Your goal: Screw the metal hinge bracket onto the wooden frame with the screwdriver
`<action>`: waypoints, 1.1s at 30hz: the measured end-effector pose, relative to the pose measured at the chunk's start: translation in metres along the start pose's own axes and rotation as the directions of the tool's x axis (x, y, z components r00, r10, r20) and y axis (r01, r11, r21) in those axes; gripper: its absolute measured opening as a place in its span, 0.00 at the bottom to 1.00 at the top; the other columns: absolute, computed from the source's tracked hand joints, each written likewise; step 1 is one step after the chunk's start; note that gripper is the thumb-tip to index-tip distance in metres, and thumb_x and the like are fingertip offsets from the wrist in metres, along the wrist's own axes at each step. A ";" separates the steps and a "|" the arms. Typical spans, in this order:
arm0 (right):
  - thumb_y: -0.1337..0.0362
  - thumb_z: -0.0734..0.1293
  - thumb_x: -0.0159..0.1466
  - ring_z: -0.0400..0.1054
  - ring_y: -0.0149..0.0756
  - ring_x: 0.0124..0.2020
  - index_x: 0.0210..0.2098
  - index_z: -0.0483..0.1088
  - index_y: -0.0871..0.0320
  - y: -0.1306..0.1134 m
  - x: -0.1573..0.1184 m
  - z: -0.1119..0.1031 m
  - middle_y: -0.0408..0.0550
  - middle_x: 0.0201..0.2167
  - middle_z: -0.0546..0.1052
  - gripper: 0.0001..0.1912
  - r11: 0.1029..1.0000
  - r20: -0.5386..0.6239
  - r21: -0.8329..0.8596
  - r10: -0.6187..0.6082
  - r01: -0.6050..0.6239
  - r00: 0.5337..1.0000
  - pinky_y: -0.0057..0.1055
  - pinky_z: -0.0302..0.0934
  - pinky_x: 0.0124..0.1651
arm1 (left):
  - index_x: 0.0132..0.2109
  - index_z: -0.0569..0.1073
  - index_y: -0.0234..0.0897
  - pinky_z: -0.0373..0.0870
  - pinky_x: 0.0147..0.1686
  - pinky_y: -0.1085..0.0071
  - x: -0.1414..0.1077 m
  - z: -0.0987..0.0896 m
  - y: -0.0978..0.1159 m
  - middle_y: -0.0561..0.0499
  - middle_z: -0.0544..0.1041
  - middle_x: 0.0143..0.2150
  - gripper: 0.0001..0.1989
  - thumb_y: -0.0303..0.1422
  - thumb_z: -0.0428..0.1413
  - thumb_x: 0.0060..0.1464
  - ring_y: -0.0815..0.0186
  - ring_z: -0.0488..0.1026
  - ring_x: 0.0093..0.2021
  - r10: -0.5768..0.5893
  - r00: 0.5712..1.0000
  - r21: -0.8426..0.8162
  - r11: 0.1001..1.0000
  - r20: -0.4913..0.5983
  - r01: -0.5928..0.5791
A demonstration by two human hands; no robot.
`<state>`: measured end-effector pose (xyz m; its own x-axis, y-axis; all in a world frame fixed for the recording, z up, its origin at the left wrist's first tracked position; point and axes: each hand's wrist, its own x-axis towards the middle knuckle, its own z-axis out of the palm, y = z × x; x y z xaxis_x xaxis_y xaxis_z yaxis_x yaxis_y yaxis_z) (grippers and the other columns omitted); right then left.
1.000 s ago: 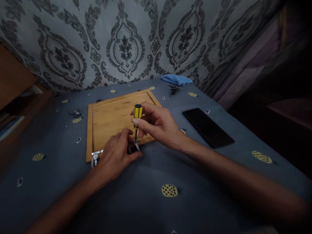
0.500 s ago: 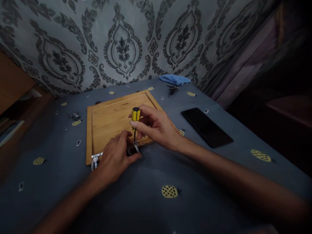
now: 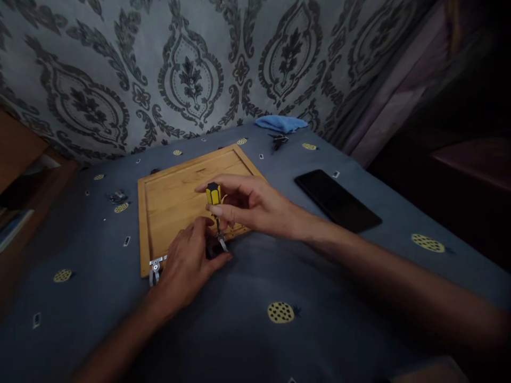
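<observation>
My right hand (image 3: 255, 207) pinches a yellow-and-black screwdriver (image 3: 213, 194) between thumb and fingers, its index finger reaching out past the handle. The shaft points down at a metal hinge (image 3: 222, 243) on the near edge of a framed wooden panel (image 3: 175, 197). My left hand (image 3: 189, 260) is closed around that hinge and the panel's edge, the thumb in front and the fingers bent over the wood. Its exact contact with the hinge is partly hidden. A second metal hinge (image 3: 155, 267) sits at the panel's near left corner, beside my left wrist.
A black phone (image 3: 337, 199) lies right of the panel. At the back are a blue cloth (image 3: 281, 123) and a small dark object (image 3: 278, 140). Small metal parts in what looks like clear wrap (image 3: 117, 196) lie to the left. A patterned wall covering (image 3: 191, 64) rises behind.
My right index finger has stretched outward over the handle, and the screwdriver's top has tipped slightly left. My left hand stays at the hinge. The whole view has shifted a little.
</observation>
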<state>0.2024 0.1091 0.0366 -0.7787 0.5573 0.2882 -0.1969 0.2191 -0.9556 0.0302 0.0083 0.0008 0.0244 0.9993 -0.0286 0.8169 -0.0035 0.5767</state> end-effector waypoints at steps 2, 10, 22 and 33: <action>0.59 0.70 0.68 0.73 0.29 0.28 0.36 0.68 0.57 -0.002 -0.001 -0.001 0.39 0.29 0.73 0.10 1.000 0.034 -0.003 0.000 0.000 0.999 0.26 0.65 0.30 | 0.49 0.64 0.42 0.69 0.44 0.57 0.000 0.001 -0.001 0.48 0.79 0.45 0.19 0.37 0.64 0.55 0.51 0.77 0.46 -0.002 1.000 0.014 1.000 -0.002 0.002; 0.62 0.75 0.64 0.61 0.26 0.24 0.30 0.65 0.56 0.003 -0.003 0.009 0.37 0.25 0.66 0.15 0.971 -0.264 -0.225 -0.135 0.075 0.955 0.26 0.55 0.24 | 0.52 0.64 0.42 0.70 0.48 0.54 0.002 0.001 -0.001 0.47 0.80 0.48 0.22 0.37 0.64 0.54 0.50 0.77 0.49 -0.021 1.000 -0.012 1.000 0.009 0.021; 0.61 0.73 0.66 0.60 0.26 0.25 0.31 0.63 0.55 0.011 -0.002 0.010 0.36 0.26 0.64 0.15 0.958 -0.288 -0.266 -0.186 0.108 0.939 0.24 0.57 0.25 | 0.51 0.64 0.42 0.72 0.45 0.56 0.002 0.003 -0.001 0.49 0.81 0.46 0.23 0.36 0.65 0.53 0.52 0.78 0.47 -0.011 1.000 -0.002 1.000 -0.028 0.011; 0.65 0.72 0.66 0.61 0.25 0.25 0.31 0.63 0.56 0.013 0.000 0.007 0.36 0.24 0.64 0.13 0.951 -0.274 -0.289 -0.191 0.109 0.943 0.23 0.55 0.25 | 0.52 0.65 0.42 0.72 0.48 0.52 0.001 0.003 -0.003 0.47 0.81 0.47 0.23 0.37 0.66 0.53 0.49 0.79 0.50 0.002 1.000 0.006 1.000 -0.025 -0.002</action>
<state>0.1958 0.1065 0.0238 -0.5331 0.7028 0.4710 -0.1002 0.5004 -0.8600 0.0293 0.0096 -0.0032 0.0112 0.9999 -0.0068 0.8204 -0.0053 0.5718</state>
